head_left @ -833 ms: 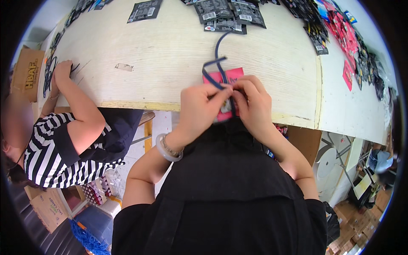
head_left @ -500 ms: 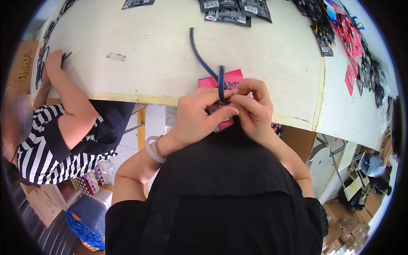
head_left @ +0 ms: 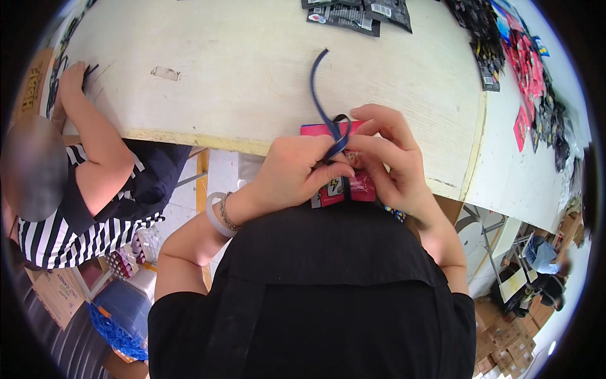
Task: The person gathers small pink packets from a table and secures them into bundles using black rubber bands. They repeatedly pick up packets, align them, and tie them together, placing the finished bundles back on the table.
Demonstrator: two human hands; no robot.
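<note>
Near the table's front edge, a pink packet (head_left: pixel 362 187) with printed patterns is between my hands. A narrow dark blue ribbon (head_left: pixel 317 95) crosses over it; one long end curves up above the table, and a small loop stands at the crossing. My left hand (head_left: pixel 300 165) pinches the ribbon between thumb and index finger, on the packet's left side. On the right, my right hand (head_left: pixel 396 161) has its fingertips closed at the ribbon crossing, while its index finger is bent and raised. The fingers partly hide the crossing and the packet.
Black pouches (head_left: pixel 344 18) lie at the table's far side. More black and pink packets (head_left: pixel 525 63) are piled at the right. At the left, a person in a striped top (head_left: pixel 76 235) rests a hand on the table (head_left: pixel 221 82). Cardboard boxes (head_left: pixel 505 328) stand at the lower right.
The ribbon's short upright end has changed into a small loop over the packet. My right hand's index finger has lifted away, and more of the packet's lower part shows.
</note>
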